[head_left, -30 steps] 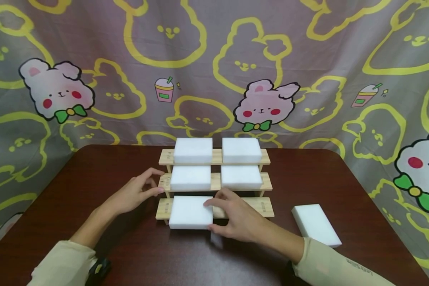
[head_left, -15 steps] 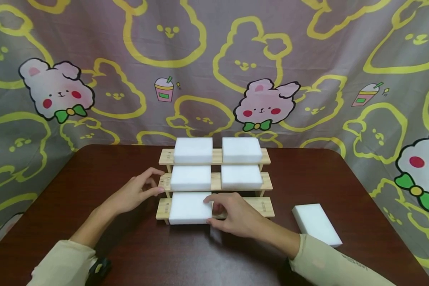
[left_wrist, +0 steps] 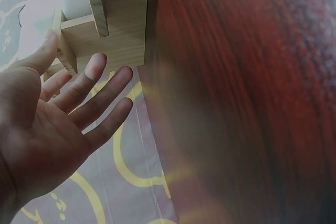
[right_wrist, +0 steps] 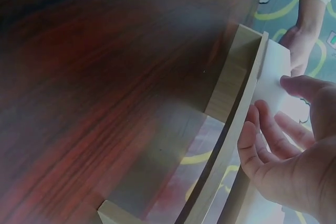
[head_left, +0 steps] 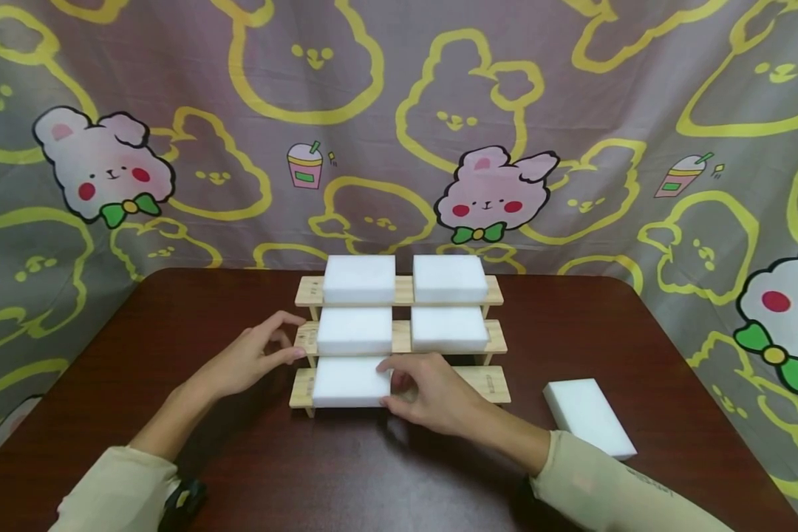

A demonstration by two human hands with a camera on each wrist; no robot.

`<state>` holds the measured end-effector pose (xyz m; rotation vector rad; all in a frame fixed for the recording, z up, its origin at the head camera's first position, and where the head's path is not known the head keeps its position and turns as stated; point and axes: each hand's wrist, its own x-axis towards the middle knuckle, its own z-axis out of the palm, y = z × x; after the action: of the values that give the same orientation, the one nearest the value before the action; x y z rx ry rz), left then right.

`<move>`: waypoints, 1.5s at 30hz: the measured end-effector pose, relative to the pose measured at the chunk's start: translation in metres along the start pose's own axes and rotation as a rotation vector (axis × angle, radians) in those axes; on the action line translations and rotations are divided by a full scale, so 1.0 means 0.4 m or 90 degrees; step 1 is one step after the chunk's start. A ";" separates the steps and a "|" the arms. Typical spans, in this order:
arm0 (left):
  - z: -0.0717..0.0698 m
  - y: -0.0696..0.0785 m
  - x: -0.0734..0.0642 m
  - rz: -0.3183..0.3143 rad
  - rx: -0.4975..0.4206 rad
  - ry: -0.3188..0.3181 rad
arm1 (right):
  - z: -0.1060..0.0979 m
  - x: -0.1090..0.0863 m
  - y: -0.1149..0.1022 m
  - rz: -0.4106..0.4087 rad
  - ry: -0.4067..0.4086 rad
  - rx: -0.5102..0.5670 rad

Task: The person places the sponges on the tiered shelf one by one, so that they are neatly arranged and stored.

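A white foam block (head_left: pixel 350 382) lies on the left part of the lowest tier of a three-tier wooden display stand (head_left: pixel 484 382). My right hand (head_left: pixel 435 395) pinches this block at its right end, index finger on top and thumb at the front lower corner. In the right wrist view, the thumb and fingers (right_wrist: pixel 275 135) are around the block's end. My left hand (head_left: pixel 249 360) holds the left end of the middle tier between thumb and index finger. The left wrist view shows its other fingers (left_wrist: pixel 107 95) extended beside the wood.
Two white foam blocks (head_left: pixel 359 278) sit on the top tier and two more (head_left: pixel 448 329) on the middle one. Another foam block (head_left: pixel 590 418) lies at an angle on the dark brown table (head_left: pixel 239 473), right of the stand. A patterned curtain (head_left: pixel 386 133) hangs behind.
My right hand has pushed the foam block back onto the lowest tier, so its front now lies about level with the board's front edge. The left hand has stayed in place.
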<state>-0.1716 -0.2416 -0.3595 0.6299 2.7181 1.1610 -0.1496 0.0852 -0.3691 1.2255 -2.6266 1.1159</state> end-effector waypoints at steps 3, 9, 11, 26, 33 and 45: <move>0.000 0.002 0.001 -0.001 -0.004 -0.001 | 0.000 0.000 0.002 0.002 0.004 0.006; 0.001 0.003 0.001 -0.004 -0.005 -0.001 | 0.000 0.001 0.003 0.005 0.001 0.013; 0.001 0.003 0.000 -0.004 -0.003 -0.001 | 0.000 0.002 0.003 0.007 -0.001 0.018; 0.001 -0.002 -0.001 0.004 -0.002 0.003 | 0.001 0.008 0.000 0.029 -0.013 0.023; 0.002 -0.002 0.000 0.009 -0.003 0.003 | 0.001 0.010 0.000 0.032 -0.017 0.024; 0.002 -0.003 0.000 0.006 -0.005 0.002 | -0.004 0.004 0.002 0.024 -0.020 0.033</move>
<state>-0.1717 -0.2418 -0.3611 0.6408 2.7136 1.1755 -0.1515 0.0855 -0.3677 1.2181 -2.6707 1.1875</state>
